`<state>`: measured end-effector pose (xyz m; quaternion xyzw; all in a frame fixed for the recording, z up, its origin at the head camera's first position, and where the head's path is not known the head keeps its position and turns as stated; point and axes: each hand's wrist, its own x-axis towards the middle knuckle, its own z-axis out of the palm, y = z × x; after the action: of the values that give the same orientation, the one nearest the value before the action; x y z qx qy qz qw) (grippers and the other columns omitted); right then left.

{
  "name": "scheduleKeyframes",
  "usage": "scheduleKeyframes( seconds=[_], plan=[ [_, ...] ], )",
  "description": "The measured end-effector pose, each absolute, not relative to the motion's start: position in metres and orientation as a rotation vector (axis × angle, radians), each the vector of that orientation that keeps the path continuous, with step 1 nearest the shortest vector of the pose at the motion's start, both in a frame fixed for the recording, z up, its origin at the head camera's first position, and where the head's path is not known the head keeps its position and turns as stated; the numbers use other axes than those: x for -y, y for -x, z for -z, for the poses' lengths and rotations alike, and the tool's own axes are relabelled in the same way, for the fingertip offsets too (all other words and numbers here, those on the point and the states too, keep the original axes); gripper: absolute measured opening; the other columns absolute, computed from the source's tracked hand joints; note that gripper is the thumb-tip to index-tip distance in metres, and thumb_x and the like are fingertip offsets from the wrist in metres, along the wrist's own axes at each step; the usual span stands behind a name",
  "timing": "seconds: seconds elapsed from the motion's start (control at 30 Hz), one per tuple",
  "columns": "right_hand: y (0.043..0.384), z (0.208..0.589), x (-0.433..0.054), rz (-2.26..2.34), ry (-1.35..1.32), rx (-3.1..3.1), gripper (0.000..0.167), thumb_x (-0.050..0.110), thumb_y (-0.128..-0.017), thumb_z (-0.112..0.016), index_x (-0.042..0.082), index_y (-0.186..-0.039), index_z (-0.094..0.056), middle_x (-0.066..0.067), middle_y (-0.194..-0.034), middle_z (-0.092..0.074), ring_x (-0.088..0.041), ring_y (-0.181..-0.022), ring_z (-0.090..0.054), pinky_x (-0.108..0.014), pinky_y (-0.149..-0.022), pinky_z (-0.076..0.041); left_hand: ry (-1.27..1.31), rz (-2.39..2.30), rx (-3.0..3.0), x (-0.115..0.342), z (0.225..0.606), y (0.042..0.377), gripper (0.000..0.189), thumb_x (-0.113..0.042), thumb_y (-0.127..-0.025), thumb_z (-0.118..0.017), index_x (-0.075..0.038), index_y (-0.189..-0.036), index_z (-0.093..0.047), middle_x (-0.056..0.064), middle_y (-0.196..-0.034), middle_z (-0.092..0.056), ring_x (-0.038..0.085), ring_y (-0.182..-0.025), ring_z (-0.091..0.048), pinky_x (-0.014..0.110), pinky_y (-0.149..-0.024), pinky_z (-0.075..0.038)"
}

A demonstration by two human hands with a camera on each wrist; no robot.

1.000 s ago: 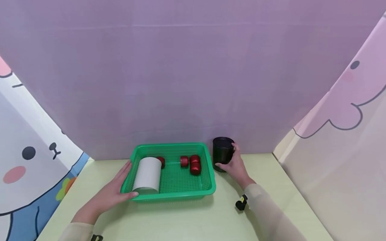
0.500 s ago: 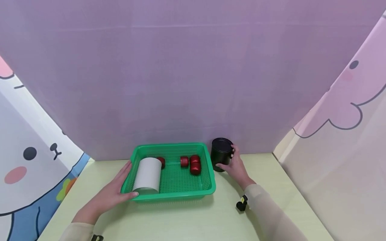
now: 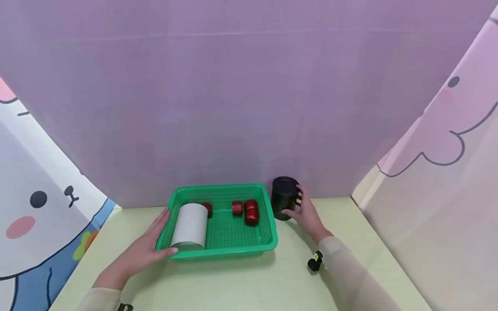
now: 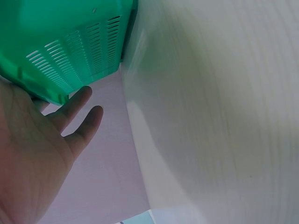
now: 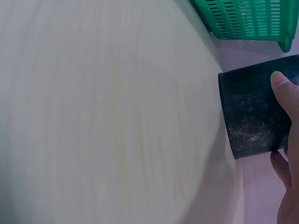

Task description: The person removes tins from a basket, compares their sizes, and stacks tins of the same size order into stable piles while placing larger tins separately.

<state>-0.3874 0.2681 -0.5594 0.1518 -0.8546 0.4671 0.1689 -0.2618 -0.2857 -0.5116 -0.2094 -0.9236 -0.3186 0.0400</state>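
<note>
My left hand (image 3: 141, 251) lies along the left side of a green plastic basket (image 3: 241, 250), its fingers stretched out against the side and the thumb at the front left corner. In the left wrist view, two straight fingers reach past the basket's slotted wall (image 4: 74, 51). My right hand (image 3: 309, 216) grips a black cylindrical canister (image 3: 283, 201) from the right, thumb in front and fingers round the far side. The canister stands upright just right of the basket. In the right wrist view, the thumb presses on the canister's scuffed wall (image 5: 254, 112).
Inside the basket, a white cylinder (image 3: 190, 224) lies at the left, partly covering a red piece (image 3: 209, 209). Several small glossy red pieces (image 3: 251, 217) lie at the basket's right. A purple backdrop (image 3: 249, 108) rises behind the pale table (image 3: 218, 285), with printed side panels left and right.
The black canister has shifted slightly left, closer to the basket, with my right hand on it. My left hand and the basket's contents have stayed put.
</note>
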Motion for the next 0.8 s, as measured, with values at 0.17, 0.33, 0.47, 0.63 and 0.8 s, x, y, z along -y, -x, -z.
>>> scheduleKeyframes(
  seconds=[0.17,0.33,0.47,0.63,0.8],
  plan=[
    [0.388,0.558,-0.271,-1.381,-0.45,2.42,0.105,0.005,-0.09,-0.093,0.013,-0.169,-0.024,-0.024,-0.169,-0.041,-0.053,-0.146,-0.054,-0.057,-0.112,-0.053,0.638,0.976,2.825,0.286,0.512,0.261,0.117,-0.047,-0.097,-0.085,-0.008,-0.178,-0.01,0.019,-0.185,-0.01,0.056,-0.163,-0.019,0.08,-0.117,-0.034],
    [0.387,0.558,-0.271,-1.433,-0.48,2.389,0.101,0.004,-0.091,-0.092,0.011,-0.168,-0.028,-0.026,-0.165,-0.044,-0.052,-0.145,-0.054,-0.058,-0.113,-0.052,0.635,0.964,2.826,0.286,0.512,0.259,0.117,-0.049,-0.097,-0.085,-0.008,-0.178,-0.011,0.019,-0.184,-0.011,0.056,-0.163,-0.02,0.08,-0.117,-0.035],
    [0.385,0.557,-0.271,-1.414,-0.488,2.391,0.101,0.005,-0.092,-0.092,0.01,-0.17,-0.029,-0.028,-0.161,-0.048,-0.05,-0.143,-0.056,-0.06,-0.115,-0.051,0.629,0.939,2.829,0.287,0.511,0.258,0.117,-0.048,-0.097,-0.085,-0.008,-0.178,-0.011,0.019,-0.184,-0.011,0.057,-0.162,-0.022,0.08,-0.116,-0.036],
    [0.381,0.55,-0.272,-1.427,-0.473,2.366,0.112,0.004,-0.092,-0.091,0.009,-0.174,-0.016,-0.03,-0.162,-0.047,-0.052,-0.143,-0.056,-0.065,-0.116,-0.048,0.626,0.932,2.833,0.287,0.51,0.259,0.117,-0.052,-0.097,-0.084,-0.009,-0.179,-0.012,0.018,-0.185,-0.012,0.056,-0.162,-0.024,0.081,-0.113,-0.039],
    [0.377,0.544,-0.272,-1.452,-0.478,2.331,0.11,0.005,-0.092,-0.091,0.004,-0.173,-0.016,-0.031,-0.163,-0.044,-0.053,-0.145,-0.052,-0.071,-0.116,-0.045,0.64,0.95,2.83,0.286,0.511,0.261,0.116,-0.05,-0.097,-0.084,-0.007,-0.178,-0.012,0.018,-0.185,-0.011,0.056,-0.162,-0.022,0.08,-0.115,-0.038]
  ],
)
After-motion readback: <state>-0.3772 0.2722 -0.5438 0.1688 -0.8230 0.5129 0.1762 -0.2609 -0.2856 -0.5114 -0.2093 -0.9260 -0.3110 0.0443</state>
